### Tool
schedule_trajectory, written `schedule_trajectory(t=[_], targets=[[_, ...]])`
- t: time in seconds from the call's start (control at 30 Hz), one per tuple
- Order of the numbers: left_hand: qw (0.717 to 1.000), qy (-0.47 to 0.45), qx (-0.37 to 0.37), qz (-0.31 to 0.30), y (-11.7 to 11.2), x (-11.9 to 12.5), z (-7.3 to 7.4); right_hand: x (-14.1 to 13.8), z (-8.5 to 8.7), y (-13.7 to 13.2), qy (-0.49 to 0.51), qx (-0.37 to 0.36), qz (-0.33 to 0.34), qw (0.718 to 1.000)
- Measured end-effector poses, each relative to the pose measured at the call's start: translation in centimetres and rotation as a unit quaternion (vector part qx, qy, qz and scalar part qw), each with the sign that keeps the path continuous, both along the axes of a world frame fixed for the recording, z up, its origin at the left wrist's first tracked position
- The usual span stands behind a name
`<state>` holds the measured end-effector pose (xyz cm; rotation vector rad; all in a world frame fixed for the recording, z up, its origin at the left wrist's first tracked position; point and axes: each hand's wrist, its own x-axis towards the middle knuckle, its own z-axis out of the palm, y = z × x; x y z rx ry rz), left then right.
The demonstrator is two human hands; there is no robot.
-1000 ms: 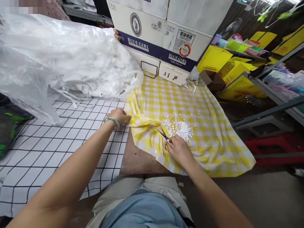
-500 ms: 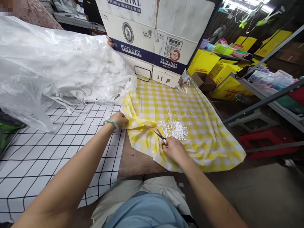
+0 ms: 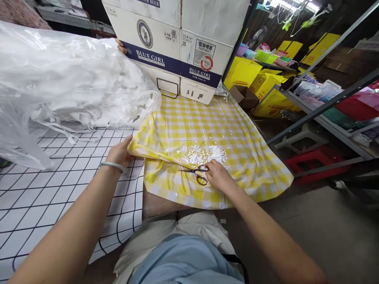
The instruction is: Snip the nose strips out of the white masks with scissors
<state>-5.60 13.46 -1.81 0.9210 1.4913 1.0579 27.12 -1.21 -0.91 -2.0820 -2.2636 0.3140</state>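
My left hand (image 3: 120, 153) is closed on the left edge of a yellow-and-white checked cloth (image 3: 237, 138), pulling a fold of it taut toward the left. In my right hand (image 3: 218, 173) is a pair of scissors (image 3: 200, 179), held by the finger loops; the dark blades point left, low over the cloth. A pile of small white bits (image 3: 214, 153) lies on the cloth just beyond the scissors, with some bits scattered to its left. My right fingertips partly cover the near edge of the pile.
A large clear plastic bag of white strips (image 3: 97, 83) lies at left on a white grid-patterned cover (image 3: 71, 185). Beer cartons (image 3: 160, 35) stand at the back, with another person's fingers (image 3: 121, 46) at their edge. A metal shelf (image 3: 322, 108) and yellow boxes (image 3: 242, 73) are at right.
My left hand has moved left with the cloth's edge, and the bunched front of the cloth has spread flatter. The scissors have turned to point left. The white bits have spread leftward.
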Motion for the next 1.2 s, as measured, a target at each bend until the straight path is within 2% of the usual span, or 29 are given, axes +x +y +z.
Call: schedule_trajectory(t=[0.07,0.13,0.33,0.53,0.67,0.73,0.83,0.87,0.93,1.0,1.1,1.2], targets=[[0.994,-0.068,-0.042,-0.069,-0.8,-0.2,0.1,0.2,0.2,0.6,-0.013,0.000,0.026,1.000],[0.987,-0.078,-0.037,-0.136,-1.5,-0.2,0.3,0.1,0.5,1.2,-0.024,-0.004,0.062,0.998],[0.969,-0.104,0.008,-0.223,-2.7,0.9,1.3,0.1,0.2,2.3,-0.027,-0.011,0.135,0.990],[0.964,-0.156,0.017,-0.213,-4.6,2.8,3.0,3.9,0.7,1.6,0.046,0.064,0.125,0.989],[0.957,-0.172,-0.034,-0.230,-8.2,3.7,4.8,6.5,0.8,-0.4,0.103,0.142,0.079,0.981],[0.959,-0.164,-0.076,-0.216,-10.7,2.7,5.9,7.4,0.6,-1.5,0.120,0.166,0.063,0.977],[0.972,-0.120,-0.133,-0.152,-14.2,-0.8,6.6,8.1,0.3,-2.4,0.132,0.177,0.061,0.973],[0.978,-0.089,-0.138,-0.129,-15.2,-2.4,6.4,7.9,0.3,-2.6,0.134,0.174,0.067,0.973],[0.988,0.032,-0.115,-0.097,-16.9,-5.4,5.3,6.8,0.4,-2.5,0.136,0.159,0.089,0.974],[0.977,0.176,-0.089,-0.083,-18.2,-7.6,3.4,4.6,0.3,-2.1,0.122,0.128,0.114,0.978],[0.946,0.306,-0.083,-0.068,-19.3,-9.1,0.6,0.3,-0.3,-1.4,0.078,0.075,0.143,0.984],[0.926,0.364,-0.076,-0.067,-19.9,-9.2,-0.7,-2.8,-1.0,-1.2,0.053,0.052,0.164,0.984]])
